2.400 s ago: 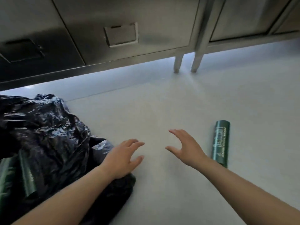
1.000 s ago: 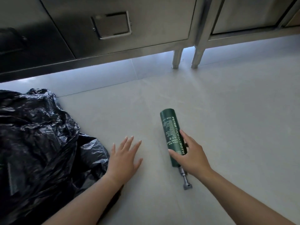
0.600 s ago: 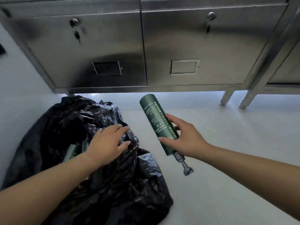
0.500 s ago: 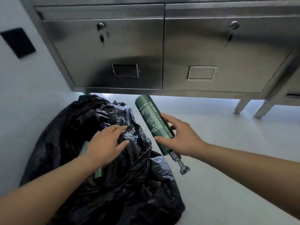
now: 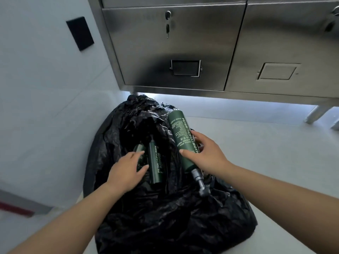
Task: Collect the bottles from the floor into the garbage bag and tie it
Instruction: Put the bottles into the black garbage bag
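Your right hand (image 5: 206,155) is clamped on the green bottle (image 5: 183,140), thumb across its front and fingers curled behind its lower half; the bottle is off the floor (image 5: 266,154), tilted with its flat base up and away from you and its grey pump head (image 5: 202,186) pointing down toward you; it hangs over the right side of the garbage bag's mouth, and the pump end is just above the crumpled plastic, though contact cannot be told.

Your left hand (image 5: 126,171) is apart, fingers nearly straight and spread, lying on the plastic at the left of the opening; its thumb is just beside the second bottle (image 5: 156,162).

The second bottle lies inside the garbage bag (image 5: 165,222), lengthwise away from you, with white lettering along its side; a third bottle (image 5: 139,149) shows only as a green end beyond your left fingertips, mostly hidden.

The bag is black, loose and wrinkled; it sits on the floor at its left edge, against the pale wall (image 5: 36,92) and just before the steel cabinet (image 5: 183,43); a key (image 5: 167,30) hangs in the cabinet's lock; a black plate (image 5: 80,33) is fixed on the wall; a cabinet leg (image 5: 312,115) stands at the far right.
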`<move>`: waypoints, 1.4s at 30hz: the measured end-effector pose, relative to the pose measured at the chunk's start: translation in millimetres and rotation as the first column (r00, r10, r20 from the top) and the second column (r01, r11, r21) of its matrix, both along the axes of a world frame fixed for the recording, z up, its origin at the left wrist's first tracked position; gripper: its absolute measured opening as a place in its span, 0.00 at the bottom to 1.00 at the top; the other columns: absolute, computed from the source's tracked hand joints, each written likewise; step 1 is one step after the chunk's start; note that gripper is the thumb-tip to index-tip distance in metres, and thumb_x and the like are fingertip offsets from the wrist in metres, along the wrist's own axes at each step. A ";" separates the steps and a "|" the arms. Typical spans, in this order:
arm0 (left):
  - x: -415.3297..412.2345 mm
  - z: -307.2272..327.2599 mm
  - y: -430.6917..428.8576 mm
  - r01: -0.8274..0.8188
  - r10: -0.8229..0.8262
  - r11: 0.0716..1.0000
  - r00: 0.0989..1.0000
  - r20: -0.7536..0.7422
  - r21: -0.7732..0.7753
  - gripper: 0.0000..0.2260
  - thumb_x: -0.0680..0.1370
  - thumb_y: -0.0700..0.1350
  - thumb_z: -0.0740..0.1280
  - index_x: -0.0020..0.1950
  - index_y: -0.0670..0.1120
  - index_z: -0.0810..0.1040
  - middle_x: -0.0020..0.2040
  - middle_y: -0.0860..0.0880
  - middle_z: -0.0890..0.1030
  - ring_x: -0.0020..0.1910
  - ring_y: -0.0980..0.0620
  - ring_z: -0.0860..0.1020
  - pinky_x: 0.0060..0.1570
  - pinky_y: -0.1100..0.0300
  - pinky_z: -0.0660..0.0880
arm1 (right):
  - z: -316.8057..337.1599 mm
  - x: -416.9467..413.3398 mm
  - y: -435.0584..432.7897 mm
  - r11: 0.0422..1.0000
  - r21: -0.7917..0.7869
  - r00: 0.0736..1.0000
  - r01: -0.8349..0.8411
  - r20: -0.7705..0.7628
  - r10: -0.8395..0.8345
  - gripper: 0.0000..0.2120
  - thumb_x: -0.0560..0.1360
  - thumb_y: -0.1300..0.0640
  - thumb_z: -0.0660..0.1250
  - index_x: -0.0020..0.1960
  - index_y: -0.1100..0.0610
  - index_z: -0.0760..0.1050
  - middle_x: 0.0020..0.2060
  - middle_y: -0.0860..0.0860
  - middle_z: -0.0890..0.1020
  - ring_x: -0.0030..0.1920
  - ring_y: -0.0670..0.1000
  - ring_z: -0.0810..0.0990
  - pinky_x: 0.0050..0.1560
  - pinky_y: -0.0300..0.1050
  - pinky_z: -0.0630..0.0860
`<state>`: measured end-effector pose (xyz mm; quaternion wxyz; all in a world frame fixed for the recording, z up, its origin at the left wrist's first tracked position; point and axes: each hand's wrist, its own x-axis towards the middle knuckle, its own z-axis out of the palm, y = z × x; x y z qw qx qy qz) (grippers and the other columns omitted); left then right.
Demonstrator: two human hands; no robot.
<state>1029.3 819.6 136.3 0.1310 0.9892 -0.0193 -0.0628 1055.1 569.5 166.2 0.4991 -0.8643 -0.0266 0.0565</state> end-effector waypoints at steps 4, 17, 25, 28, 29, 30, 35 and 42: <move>-11.8 -8.1 16.5 0.008 -0.008 1.000 1.000 0.013 0.017 0.25 0.78 0.59 0.58 0.74 0.54 0.60 0.71 0.50 0.67 0.66 0.49 0.69 0.57 0.54 0.74 | -4.2 9.2 40.1 0.998 0.052 0.999 -0.033 -0.011 0.033 0.38 0.65 0.40 0.72 0.71 0.45 0.62 0.64 0.47 0.74 0.54 0.45 0.74 0.54 0.40 0.69; -28.1 -5.2 41.0 -0.197 0.198 0.980 0.980 -0.023 0.027 0.25 0.78 0.57 0.60 0.73 0.53 0.62 0.70 0.48 0.68 0.66 0.47 0.70 0.61 0.51 0.72 | -59.3 33.3 -11.0 0.909 -0.342 0.971 -0.236 -0.066 0.228 0.33 0.71 0.40 0.67 0.71 0.51 0.64 0.73 0.55 0.62 0.73 0.55 0.60 0.72 0.49 0.57; -21.5 -20.0 -8.1 -0.102 0.097 0.993 0.991 -0.089 -0.051 0.24 0.78 0.56 0.59 0.73 0.55 0.60 0.72 0.52 0.65 0.68 0.52 0.68 0.61 0.56 0.71 | -90.7 25.4 -44.6 0.954 -0.293 0.964 -0.064 -0.265 -0.017 0.37 0.69 0.37 0.67 0.73 0.49 0.60 0.74 0.57 0.57 0.74 0.57 0.55 0.71 0.53 0.57; -18.0 -23.6 -19.1 -0.070 0.063 0.995 0.994 -0.088 -0.076 0.24 0.78 0.57 0.59 0.73 0.56 0.60 0.72 0.52 0.65 0.69 0.52 0.67 0.63 0.58 0.69 | -94.7 25.7 -48.1 0.983 -0.181 0.959 0.037 -0.270 -0.086 0.38 0.69 0.41 0.70 0.73 0.53 0.60 0.72 0.59 0.60 0.72 0.56 0.59 0.70 0.48 0.57; -16.9 -24.3 -21.7 -0.059 0.053 0.995 0.995 -0.080 -0.077 0.24 0.78 0.57 0.60 0.73 0.56 0.60 0.72 0.53 0.66 0.69 0.52 0.67 0.63 0.58 0.69 | -95.8 25.7 -48.6 0.984 -0.165 0.958 0.069 -0.263 -0.112 0.39 0.69 0.42 0.71 0.73 0.54 0.60 0.71 0.59 0.62 0.71 0.56 0.61 0.69 0.47 0.58; -15.8 -25.0 -24.0 -0.052 0.046 0.995 0.996 -0.076 -0.080 0.24 0.78 0.57 0.60 0.73 0.56 0.60 0.72 0.53 0.66 0.69 0.53 0.67 0.62 0.58 0.69 | -96.7 25.8 -49.2 0.982 -0.157 0.958 0.107 -0.250 -0.144 0.39 0.68 0.44 0.72 0.73 0.54 0.60 0.70 0.58 0.64 0.70 0.56 0.63 0.68 0.47 0.59; -8.3 -24.9 -31.3 -0.025 0.018 0.994 0.998 -0.065 -0.103 0.24 0.78 0.57 0.59 0.73 0.56 0.60 0.72 0.53 0.66 0.69 0.54 0.67 0.62 0.58 0.70 | -88.7 32.8 -51.5 0.964 -0.015 0.932 0.264 -0.254 -0.259 0.35 0.66 0.52 0.76 0.69 0.54 0.65 0.63 0.55 0.75 0.59 0.55 0.75 0.62 0.49 0.70; 8.1 -3.4 -39.5 0.000 0.007 0.988 0.999 0.046 -0.153 0.23 0.78 0.56 0.60 0.72 0.55 0.62 0.70 0.54 0.68 0.67 0.54 0.69 0.62 0.60 0.70 | -54.8 44.1 -80.9 0.957 0.083 0.960 0.277 -0.063 -0.273 0.20 0.67 0.58 0.75 0.57 0.51 0.76 0.45 0.48 0.78 0.44 0.46 0.76 0.51 0.41 0.70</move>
